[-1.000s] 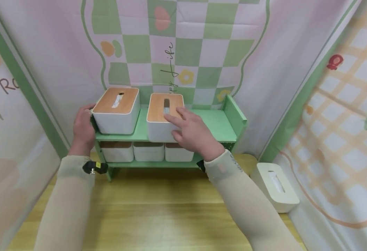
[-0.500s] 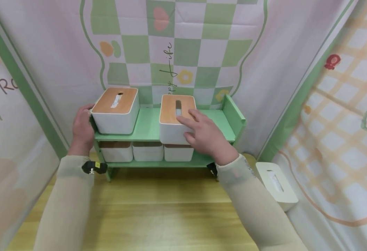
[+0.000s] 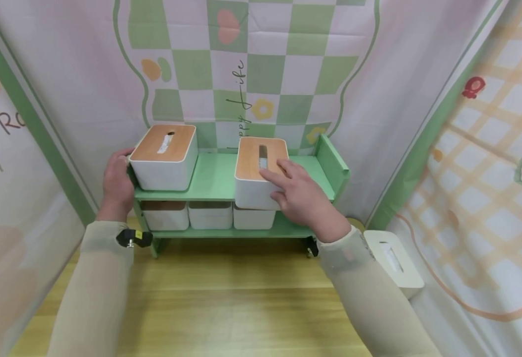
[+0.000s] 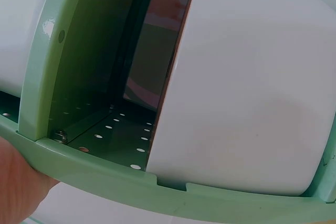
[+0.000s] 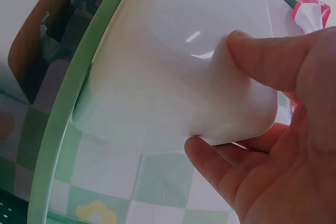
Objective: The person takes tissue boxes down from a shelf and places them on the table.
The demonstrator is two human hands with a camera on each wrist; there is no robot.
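A white tissue box (image 3: 261,174) with a wood-look lid stands on the top tier of the green shelf (image 3: 214,181), its front overhanging the edge. My right hand (image 3: 303,201) holds its right front corner; in the right wrist view the thumb presses the white front of the tissue box (image 5: 173,72). A second tissue box (image 3: 164,157) of that kind sits at the shelf's left end. My left hand (image 3: 119,186) grips the shelf's left side, its fingertips partly hidden. In the left wrist view only a bit of the left hand (image 4: 21,187) shows beside the green frame.
Several white boxes (image 3: 210,216) fill the lower tier. A cream tissue box (image 3: 392,260) sits on the wooden floor (image 3: 225,302) at the right. A raised green end panel (image 3: 334,166) bounds the shelf's right side. Patterned cloth hangs behind and on both sides.
My right hand has moved the tissue box rightward along the top tier and slightly toward me. The left hand and the other boxes have kept their places.
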